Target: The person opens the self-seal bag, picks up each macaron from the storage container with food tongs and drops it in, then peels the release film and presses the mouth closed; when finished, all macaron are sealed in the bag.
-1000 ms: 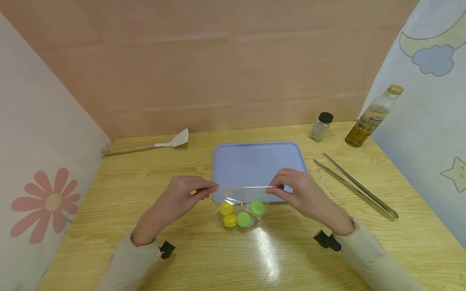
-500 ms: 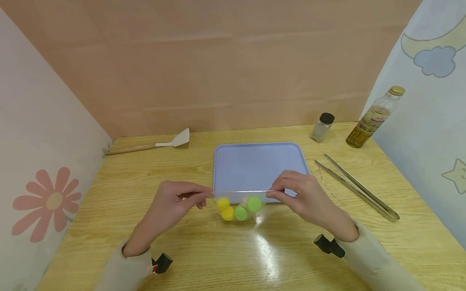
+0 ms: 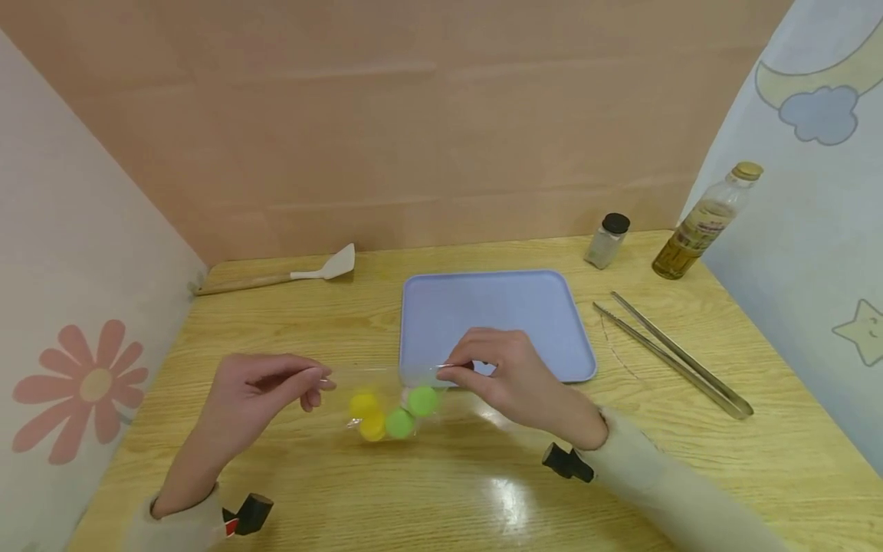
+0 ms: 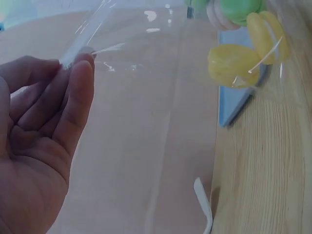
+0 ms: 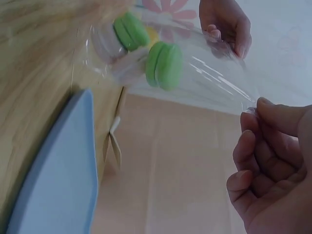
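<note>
A clear plastic bag (image 3: 383, 379) is stretched between my two hands above the front of the table. My left hand (image 3: 258, 399) pinches its top left corner between thumb and fingers. At the top right corner, the thumb and forefinger of my right hand (image 3: 507, 377) pinch the edge. Macarons lie at the bottom of the bag: yellow ones (image 4: 233, 66) on the left and green ones (image 5: 164, 66) on the right. Pale macarons (image 5: 107, 45) sit beside the green ones in the right wrist view; in the head view they are mostly hidden.
A blue tray (image 3: 497, 307) lies behind the right hand. Metal tongs (image 3: 679, 360) rest to its right, with a small black-capped jar (image 3: 605, 244) and an oil bottle (image 3: 700, 230) farther back. A white spatula (image 3: 334, 264) with a wooden handle lies at the back left.
Both hands have shifted left with the bag, the left hand farther. The bag of macarons now hangs left of the tray's middle, over the table. Tray, tongs, bottles and spatula have stayed put.
</note>
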A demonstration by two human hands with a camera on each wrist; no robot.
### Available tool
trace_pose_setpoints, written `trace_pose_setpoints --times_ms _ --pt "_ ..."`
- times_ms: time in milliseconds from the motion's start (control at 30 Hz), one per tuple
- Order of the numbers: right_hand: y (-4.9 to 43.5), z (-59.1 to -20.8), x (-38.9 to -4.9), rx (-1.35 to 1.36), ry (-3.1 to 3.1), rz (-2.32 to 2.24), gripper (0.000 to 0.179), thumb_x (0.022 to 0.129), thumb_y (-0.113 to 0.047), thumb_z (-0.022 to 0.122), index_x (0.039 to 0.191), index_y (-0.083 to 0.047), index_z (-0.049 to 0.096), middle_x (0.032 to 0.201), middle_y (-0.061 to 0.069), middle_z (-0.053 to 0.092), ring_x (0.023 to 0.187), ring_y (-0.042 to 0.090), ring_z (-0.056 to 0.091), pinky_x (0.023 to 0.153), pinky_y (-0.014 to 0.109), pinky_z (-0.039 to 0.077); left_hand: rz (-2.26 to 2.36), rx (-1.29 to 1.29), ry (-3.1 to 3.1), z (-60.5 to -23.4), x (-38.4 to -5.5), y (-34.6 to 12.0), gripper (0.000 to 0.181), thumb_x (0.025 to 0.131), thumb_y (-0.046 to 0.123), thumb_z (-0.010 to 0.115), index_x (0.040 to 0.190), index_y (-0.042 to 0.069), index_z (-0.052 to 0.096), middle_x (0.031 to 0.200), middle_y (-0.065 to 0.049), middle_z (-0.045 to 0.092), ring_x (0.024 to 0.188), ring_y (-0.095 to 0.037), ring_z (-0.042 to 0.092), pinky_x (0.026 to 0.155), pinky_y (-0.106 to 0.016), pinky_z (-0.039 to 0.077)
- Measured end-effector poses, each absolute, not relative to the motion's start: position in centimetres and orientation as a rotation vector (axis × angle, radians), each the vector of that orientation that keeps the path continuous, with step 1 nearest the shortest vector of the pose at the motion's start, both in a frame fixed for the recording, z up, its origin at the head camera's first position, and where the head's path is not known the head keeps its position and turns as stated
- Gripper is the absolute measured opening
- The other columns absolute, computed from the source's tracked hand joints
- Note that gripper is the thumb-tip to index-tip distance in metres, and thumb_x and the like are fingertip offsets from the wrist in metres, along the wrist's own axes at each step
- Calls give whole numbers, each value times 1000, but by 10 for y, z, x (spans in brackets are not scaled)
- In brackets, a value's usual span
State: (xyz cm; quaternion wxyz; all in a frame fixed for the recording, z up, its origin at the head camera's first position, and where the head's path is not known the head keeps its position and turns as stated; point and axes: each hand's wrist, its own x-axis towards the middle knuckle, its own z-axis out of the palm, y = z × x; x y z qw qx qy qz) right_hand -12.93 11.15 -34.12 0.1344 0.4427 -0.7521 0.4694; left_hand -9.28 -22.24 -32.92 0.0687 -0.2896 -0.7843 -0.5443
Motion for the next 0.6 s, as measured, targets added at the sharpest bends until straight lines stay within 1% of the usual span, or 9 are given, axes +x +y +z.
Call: trace_pose_setpoints --times_ms 67,133,233,267,367,433,500,533,600 --pt "102 -343 -131 1279 -2206 1367 10 89 -9 79 86 -19 78 80 -11 70 71 1 58 59 22 46 -1639 -856 -2371 -331 -92 -232 27 89 -19 64 98 2 78 82 -7 76 62 -17 68 58 -29 58" --pt "93 -344 -133 1254 -2255 1378 10 90 -12 78 85 -20 78 79 -14 69 68 1 55 59 23 44 -1679 -832 -2365 -332 -92 -240 25 90 -20 63 97 -1 77 81 -8 75 61 -19 66 57 -29 57" --pt "80 -345 -139 1196 -2372 1415 10 91 -17 78 83 -21 79 77 -18 68 63 3 51 57 23 41 -1690 -758 -2361 -335 -93 -250 20 90 -20 62 94 -5 76 73 -9 72 57 -19 64 56 -27 56" --pt "76 -345 -141 1174 -2419 1438 10 91 -18 78 82 -22 79 76 -16 69 62 4 50 57 23 41 -1685 -721 -2368 -336 -94 -252 19 91 -19 62 93 -6 75 71 -10 71 56 -19 63 55 -27 56" --pt "65 -348 -151 1109 -2553 1500 11 92 -20 77 81 -20 79 76 -11 70 63 6 51 58 23 43 -1647 -542 -2444 -341 -99 -257 13 95 -9 64 92 -4 75 67 -9 68 54 -20 62 54 -28 56" --pt "59 -350 -158 1079 -2608 1514 11 93 -20 76 82 -18 79 76 -5 72 65 6 54 60 24 45 -1625 -428 -2509 -345 -104 -259 12 99 0 65 94 -3 75 69 -9 68 56 -22 62 55 -30 56" --pt "53 -355 -167 1064 -2632 1505 11 93 -19 76 83 -15 79 78 -1 72 67 7 56 62 24 48 -1621 -339 -2558 -348 -112 -260 17 101 9 64 96 -4 74 71 -11 68 57 -23 62 55 -31 56" --pt "51 -357 -172 1055 -2639 1498 11 93 -18 75 84 -13 79 78 -1 72 68 7 57 64 25 49 -1615 -310 -2575 -350 -116 -261 20 102 12 64 97 -4 74 73 -13 68 58 -24 62 56 -31 56" --pt "46 -361 -181 1034 -2650 1471 11 94 -17 75 87 -10 80 80 0 73 71 7 59 66 25 50 -1582 -274 -2608 -354 -125 -263 24 103 17 63 99 -4 73 73 -13 67 59 -24 61 57 -31 56"
